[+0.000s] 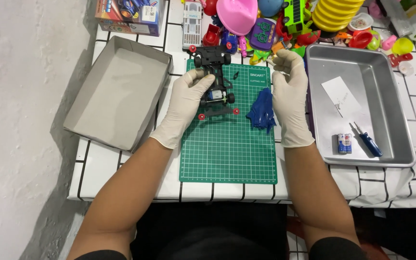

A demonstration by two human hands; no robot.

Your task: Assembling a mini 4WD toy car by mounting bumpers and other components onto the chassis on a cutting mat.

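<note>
A black toy car chassis (214, 77) with small red rollers lies on a green cutting mat (227, 149). My left hand (187, 98), in a white glove, rests against the chassis's left side, thumb touching it. My right hand (290, 91), also gloved, hovers at the mat's right edge with fingers pinched together; what they pinch is too small to tell. A blue plastic car body shell (262, 110) lies on the mat just left of my right hand. A small black part (236, 74) sits beside the chassis.
A grey cardboard box lid (116, 91) lies to the left. A metal tray (362, 103) on the right holds a paper slip, two batteries (344, 143) and a blue screwdriver (368, 141). Several colourful toys (314, 24) crowd the table's back edge.
</note>
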